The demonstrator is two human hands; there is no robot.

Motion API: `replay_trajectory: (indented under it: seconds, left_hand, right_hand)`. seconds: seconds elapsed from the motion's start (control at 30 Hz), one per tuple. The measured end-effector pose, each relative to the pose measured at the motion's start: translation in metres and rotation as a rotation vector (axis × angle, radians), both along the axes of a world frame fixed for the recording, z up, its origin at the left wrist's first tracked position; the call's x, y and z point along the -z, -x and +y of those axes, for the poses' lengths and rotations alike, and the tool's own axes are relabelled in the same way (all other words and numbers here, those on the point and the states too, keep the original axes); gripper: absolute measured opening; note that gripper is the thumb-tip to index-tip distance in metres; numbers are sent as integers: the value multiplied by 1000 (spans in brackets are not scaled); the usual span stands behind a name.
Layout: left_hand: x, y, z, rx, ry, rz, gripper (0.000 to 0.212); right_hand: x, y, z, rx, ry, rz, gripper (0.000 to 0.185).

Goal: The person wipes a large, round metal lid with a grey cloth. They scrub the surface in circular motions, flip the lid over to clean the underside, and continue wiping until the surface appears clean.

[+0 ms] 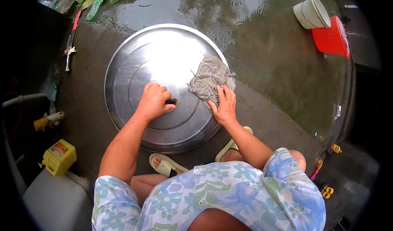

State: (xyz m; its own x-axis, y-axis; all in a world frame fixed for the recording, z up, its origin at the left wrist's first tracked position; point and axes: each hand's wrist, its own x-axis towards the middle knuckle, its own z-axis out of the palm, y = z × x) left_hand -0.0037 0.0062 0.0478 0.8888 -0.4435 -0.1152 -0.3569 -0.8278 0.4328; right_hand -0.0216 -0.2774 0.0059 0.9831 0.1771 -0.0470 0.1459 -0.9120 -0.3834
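A large round stainless steel lid [121,86] with ring-shaped ridges lies before me on the wet concrete ground. My left hand [153,100] is closed around the black knob [169,102] at its middle; most of that knob is hidden by my fingers. At the right rim, my right hand [225,106] holds a crumpled grey cloth [208,77] against the metal, fingers and thumb on its near edge. Part of the cloth hangs over the rim. Bright glare covers the lid's upper half.
A white bucket [308,13] and a red bucket [330,37] lie tipped at the upper right. To the left are a toy sword [70,50], a green plastic bottle [96,6] and a yellow jug [59,157]. My slippers [167,165] flank the lid's near side.
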Motion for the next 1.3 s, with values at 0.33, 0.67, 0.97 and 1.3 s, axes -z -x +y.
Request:
replay_trajectory:
  seconds: [0.33,0.67,0.97,1.3]
  left_hand:
    - [5,-1,0,29,-12,-32,34]
    - [3,1,2,-8,-10,6,34]
    - [2,2,2,-21,-3,17,34]
    - [2,-3,4,7,-62,27,34]
  right_hand:
    - [11,-163,84,-309,-82,-323,35]
    - [10,-56,-15,-274,-107,-133,35]
    - [13,-116,51,-233,-86,-223,29]
    - [5,-138,90,-372,-34,-181,32]
